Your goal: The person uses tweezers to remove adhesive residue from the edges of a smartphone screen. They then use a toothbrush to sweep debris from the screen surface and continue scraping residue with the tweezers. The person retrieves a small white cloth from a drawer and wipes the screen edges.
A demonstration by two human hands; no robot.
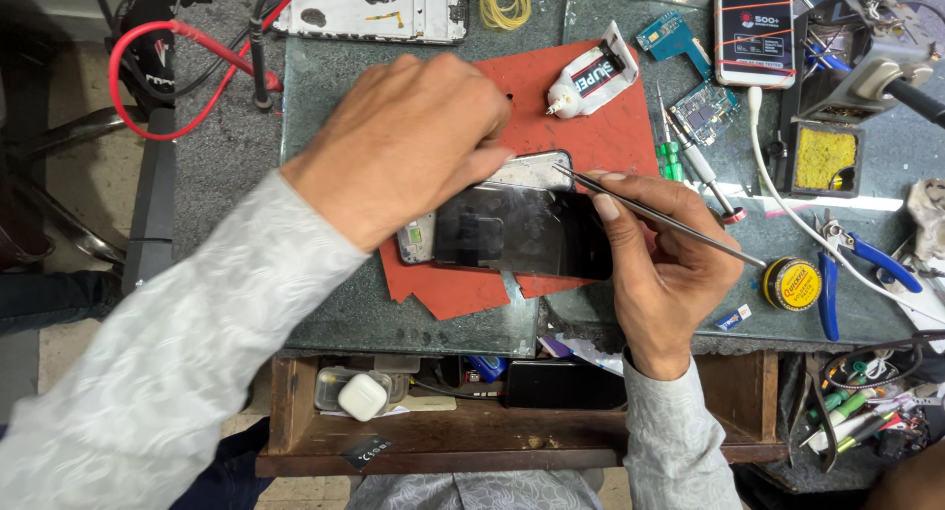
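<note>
As I bent over the green bench (pixel 335 303), my left hand (pixel 404 146) lay curled over the top of the smartphone (pixel 512 236), fingertips pinching its upper edge, while my right hand (pixel 661 264) steadied the phone's right side with the thumb and gripped the thin metal tweezers (pixel 669 219) between the fingers, their tip set at the seam near the upper right corner. The phone lay flat on a red mat (pixel 591 126) at the middle of the bench, its dark glass screen seemingly lifted a little from the pale frame showing at the left end. A squeezed glue tube (pixel 589 79) rested on the mat just behind, two small circuit boards (pixel 701 111) and screwdrivers (pixel 679 156) sat to the right, and blue-handled pliers (pixel 849 264) lay beside a round yellow tin (pixel 791 283). In my judgement, the work asked for a shallow angle on the tip, slow and even pressure along the seam, and a firm hold from the left hand so the glass would not flex or crack.
</note>
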